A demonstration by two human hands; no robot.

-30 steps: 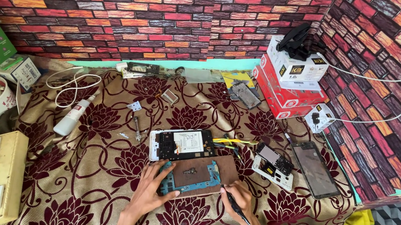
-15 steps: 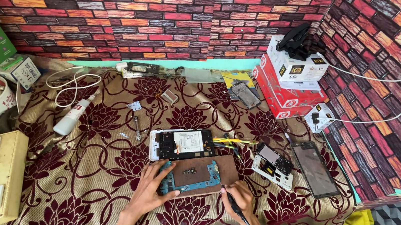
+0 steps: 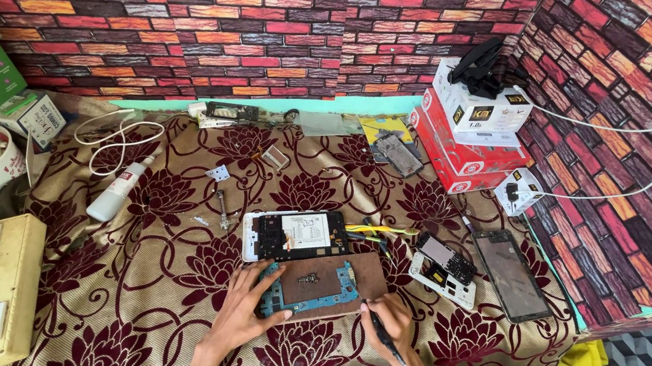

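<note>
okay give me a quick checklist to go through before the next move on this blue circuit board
1. Blue circuit board lies flat on the brown mat: ok.
2. Left hand steadies the board's left edge: ok.
3. Right hand holds the corded tool: ok.
4. Tool tip on the board: cannot tell, hidden by the hand.
5. Opened phone lies apart from the board: ok.
6. Loose small parts lie on the patterned cloth: not ok.

Two bare forearms are seen, with no sleeves, watch or rings to be made out. The left hand [image 3: 239, 316] and the right hand [image 3: 388, 321] are ungloved, fingers slender.
</note>
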